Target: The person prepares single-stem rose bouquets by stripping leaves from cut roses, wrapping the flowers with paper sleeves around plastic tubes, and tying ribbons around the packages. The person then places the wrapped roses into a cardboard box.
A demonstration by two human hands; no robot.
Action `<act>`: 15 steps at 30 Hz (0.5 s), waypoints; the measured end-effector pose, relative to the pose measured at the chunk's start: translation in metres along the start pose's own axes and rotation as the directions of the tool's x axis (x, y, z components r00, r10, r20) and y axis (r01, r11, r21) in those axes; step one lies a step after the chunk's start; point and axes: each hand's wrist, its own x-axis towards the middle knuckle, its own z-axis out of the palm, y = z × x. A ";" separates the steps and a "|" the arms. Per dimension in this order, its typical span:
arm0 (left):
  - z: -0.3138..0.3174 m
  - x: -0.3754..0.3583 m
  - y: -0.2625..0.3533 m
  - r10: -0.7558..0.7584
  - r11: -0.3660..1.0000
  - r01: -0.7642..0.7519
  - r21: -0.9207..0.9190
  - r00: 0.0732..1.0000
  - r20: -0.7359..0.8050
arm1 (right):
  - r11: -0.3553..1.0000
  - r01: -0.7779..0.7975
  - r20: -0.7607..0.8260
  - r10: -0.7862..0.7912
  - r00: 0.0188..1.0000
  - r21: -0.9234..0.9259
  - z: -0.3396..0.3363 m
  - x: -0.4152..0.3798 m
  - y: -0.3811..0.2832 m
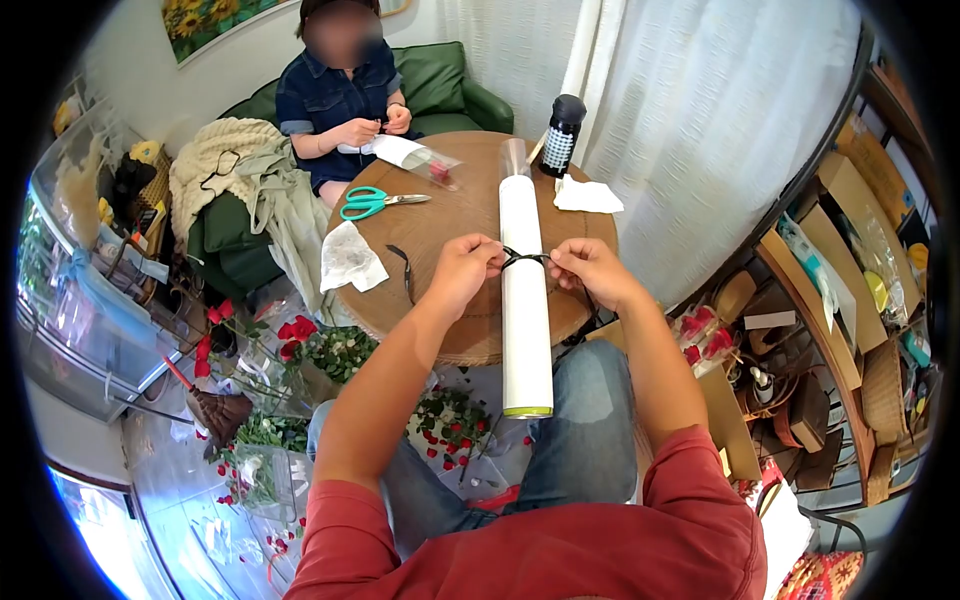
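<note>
A long white wrapped tube (526,330) with a clear upper end and a green rim at its lower end lies over the round wooden table's (455,225) near edge, above my legs. Around its middle runs a thin black ribbon (525,257). My left hand (470,272) pinches the ribbon at the tube's left side, and my right hand (592,270) pinches it at the right side. Another black ribbon piece (402,270) lies on the table to the left of my left hand.
Teal-handled scissors (372,203), crumpled white tissue (350,258) and a black bottle (562,135) stand or lie on the table. Across it, a seated person (345,110) holds a wrapped rose (438,170). Red roses (455,420) are on the floor; shelves (820,300) are at right.
</note>
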 end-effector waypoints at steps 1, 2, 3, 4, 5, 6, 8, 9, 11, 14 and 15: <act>0.000 0.002 -0.001 0.001 1.000 -0.001 0.000 1.000 0.001 | 0.999 -0.008 -0.025 0.009 1.000 0.031 0.000 0.000 0.001; -0.001 0.002 -0.002 0.014 1.000 -0.014 -0.006 1.000 0.003 | 0.998 -0.016 -0.048 0.019 0.999 0.062 0.000 -0.001 0.003; -0.002 0.003 -0.003 0.026 1.000 -0.026 -0.011 1.000 0.006 | 0.998 -0.015 -0.048 0.018 0.999 0.062 -0.002 0.001 0.009; -0.003 0.003 -0.004 0.026 1.000 -0.026 -0.011 1.000 0.006 | 0.987 -0.027 -0.023 0.031 0.999 0.156 -0.005 0.005 0.019; -0.003 0.001 -0.002 0.025 0.999 -0.026 0.023 0.999 0.038 | 0.967 -0.040 0.001 0.041 0.999 0.250 -0.005 0.005 0.023; -0.001 -0.001 0.000 0.022 0.998 -0.026 0.058 0.997 0.071 | 0.967 -0.040 -0.001 0.041 0.999 0.252 -0.002 0.004 0.028; 0.004 -0.006 0.002 0.027 0.996 -0.032 0.082 0.998 0.064 | 0.954 0.045 -0.144 -0.002 0.990 0.296 0.013 0.003 0.038; 0.006 -0.007 0.002 0.033 0.994 -0.039 0.104 0.998 0.054 | 0.950 0.075 -0.162 -0.026 0.986 0.305 0.016 0.001 0.039; 0.005 -0.008 -0.001 0.068 0.989 -0.072 0.129 0.997 0.031 | 0.940 0.097 -0.183 -0.038 0.982 0.327 0.023 -0.003 0.035; 0.000 -0.006 -0.009 0.090 0.984 -0.082 0.158 0.995 -0.040 | 0.946 0.136 -0.216 -0.074 0.974 0.293 0.028 -0.003 0.036; -0.002 -0.005 -0.011 0.075 0.986 -0.060 0.157 0.993 -0.090 | 0.961 0.151 -0.225 -0.097 0.970 0.234 0.029 -0.002 0.037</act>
